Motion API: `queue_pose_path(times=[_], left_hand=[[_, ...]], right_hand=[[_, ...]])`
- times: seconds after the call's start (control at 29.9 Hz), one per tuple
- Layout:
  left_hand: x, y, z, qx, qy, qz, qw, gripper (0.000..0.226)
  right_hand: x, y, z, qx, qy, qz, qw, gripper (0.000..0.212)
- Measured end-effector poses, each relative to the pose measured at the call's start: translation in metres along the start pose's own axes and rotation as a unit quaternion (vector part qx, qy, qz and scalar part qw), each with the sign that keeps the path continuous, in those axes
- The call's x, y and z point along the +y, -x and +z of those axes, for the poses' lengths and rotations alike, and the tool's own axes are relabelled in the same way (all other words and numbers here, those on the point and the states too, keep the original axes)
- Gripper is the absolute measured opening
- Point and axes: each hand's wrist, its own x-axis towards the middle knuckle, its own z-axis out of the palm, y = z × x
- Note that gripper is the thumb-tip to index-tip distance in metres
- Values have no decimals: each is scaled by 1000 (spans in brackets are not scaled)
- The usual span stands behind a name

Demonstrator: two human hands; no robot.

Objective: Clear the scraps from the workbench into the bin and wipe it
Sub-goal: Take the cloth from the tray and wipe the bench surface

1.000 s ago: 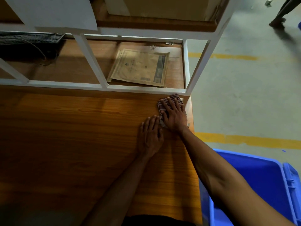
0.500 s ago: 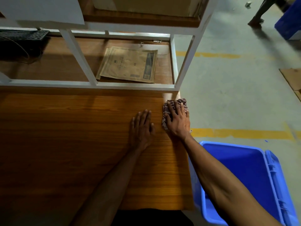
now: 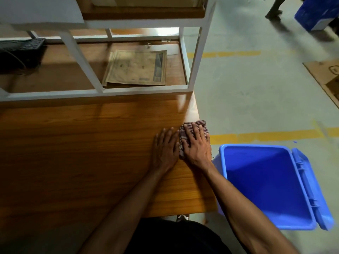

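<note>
A wooden workbench [image 3: 82,153] fills the left and middle of the view. My right hand [image 3: 197,145] presses flat on a checked cloth [image 3: 200,123] at the bench's right edge, fingers straight. Beside it, my left hand [image 3: 165,149] lies flat on the wood, palm down, touching the cloth's left side. An open blue bin [image 3: 222,154] stands on the floor just right of the bench, its lid [image 3: 311,189] hanging open on the far side. I see no scraps on the bench top.
A white metal frame [image 3: 102,91] borders the bench's far side. Behind it a lower shelf holds brown paper envelopes [image 3: 135,68] and a black keyboard [image 3: 22,46]. Cardboard [image 3: 326,74] lies on the floor at right. A person's foot [image 3: 273,13] and a blue crate [image 3: 315,13] are at top right.
Both hands and the cloth have slid back from the frame along the bench's right edge toward me. My view has shifted right, showing more of the bin.
</note>
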Motion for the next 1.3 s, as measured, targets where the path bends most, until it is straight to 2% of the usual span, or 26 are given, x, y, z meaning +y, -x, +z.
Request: queue_pose_path(times=[0.17, 0.4, 0.67, 0.94, 1.17, 1.3], left_hand=[[2, 7, 2, 2, 17, -7, 1000, 54], [6, 25, 3, 23, 36, 3, 999, 52], [7, 24, 7, 22, 30, -2, 999, 54], [17, 64, 4, 11, 67, -6, 998, 52], [16, 85, 4, -4, 54, 13, 998, 52], [13, 92, 5, 0, 50, 23, 998, 53]], right_hand=[[-6, -11, 2, 5, -3, 1, 1000, 60], [-6, 71, -5, 17, -8, -14, 1000, 61], [-3, 33, -1, -3, -1, -9, 1000, 60], [-3, 143, -8, -14, 5, -13, 1000, 62], [-17, 101, -5, -1, 14, 13, 1000, 60], [-28, 140, -1, 6, 15, 17, 1000, 60]])
